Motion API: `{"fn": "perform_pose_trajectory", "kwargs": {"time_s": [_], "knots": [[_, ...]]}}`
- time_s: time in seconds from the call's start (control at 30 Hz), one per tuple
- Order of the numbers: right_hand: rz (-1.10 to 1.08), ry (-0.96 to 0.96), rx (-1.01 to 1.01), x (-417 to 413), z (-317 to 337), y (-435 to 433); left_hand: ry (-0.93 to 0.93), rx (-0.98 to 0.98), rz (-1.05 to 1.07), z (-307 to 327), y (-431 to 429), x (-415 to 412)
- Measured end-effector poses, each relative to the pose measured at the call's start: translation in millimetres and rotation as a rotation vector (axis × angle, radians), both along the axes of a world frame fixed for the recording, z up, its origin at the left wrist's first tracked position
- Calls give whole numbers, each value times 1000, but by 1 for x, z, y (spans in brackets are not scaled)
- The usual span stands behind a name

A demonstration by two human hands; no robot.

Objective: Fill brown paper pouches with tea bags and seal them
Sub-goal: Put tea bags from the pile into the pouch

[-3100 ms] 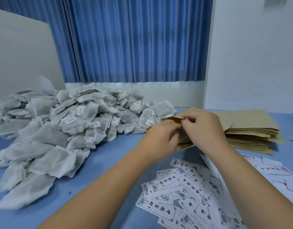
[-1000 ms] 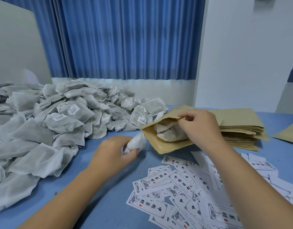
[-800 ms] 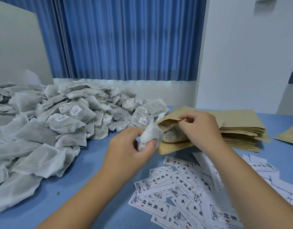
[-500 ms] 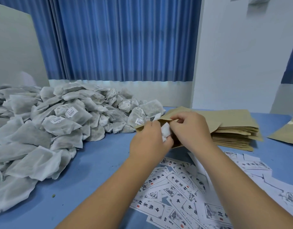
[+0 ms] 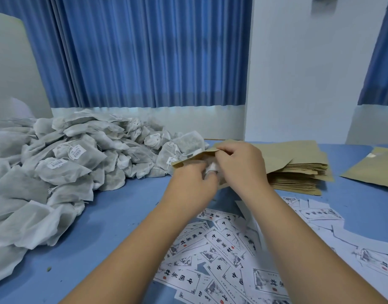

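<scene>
My right hand (image 5: 241, 166) pinches the upper lip of a brown paper pouch (image 5: 207, 152), holding its mouth apart above the table. My left hand (image 5: 192, 186) grips a white tea bag (image 5: 211, 167) with its fingers at the pouch mouth; most of the bag is hidden between my hands. A big heap of white tea bags (image 5: 63, 170) covers the left of the blue table (image 5: 114, 218). Just behind my right hand lies a stack of flat brown pouches (image 5: 298, 170).
Printed white paper labels (image 5: 223, 249) lie scattered under my forearms and to the right. One more brown pouch (image 5: 372, 170) lies at the far right edge. A blue curtain (image 5: 145, 51) and a white wall stand behind the table.
My left hand picked a tea bag off the table, carried it right to the pouch and now pushes it in at the mouth. My right hand kept its hold on the pouch lip.
</scene>
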State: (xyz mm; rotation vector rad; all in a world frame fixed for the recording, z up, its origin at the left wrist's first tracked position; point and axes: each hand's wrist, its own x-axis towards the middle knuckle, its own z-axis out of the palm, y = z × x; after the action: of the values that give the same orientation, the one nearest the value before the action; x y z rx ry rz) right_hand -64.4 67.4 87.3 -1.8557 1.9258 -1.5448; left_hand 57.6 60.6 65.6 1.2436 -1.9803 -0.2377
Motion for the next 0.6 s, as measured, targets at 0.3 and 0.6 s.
{"fn": "perform_pose_trajectory", "kwargs": {"time_s": [0.3, 0.6], "knots": [[82, 9, -76, 3, -2, -3, 309, 318, -106, 6, 4, -15], [291, -134, -3, 12, 6, 7, 383, 475, -239, 15, -10, 1]]}}
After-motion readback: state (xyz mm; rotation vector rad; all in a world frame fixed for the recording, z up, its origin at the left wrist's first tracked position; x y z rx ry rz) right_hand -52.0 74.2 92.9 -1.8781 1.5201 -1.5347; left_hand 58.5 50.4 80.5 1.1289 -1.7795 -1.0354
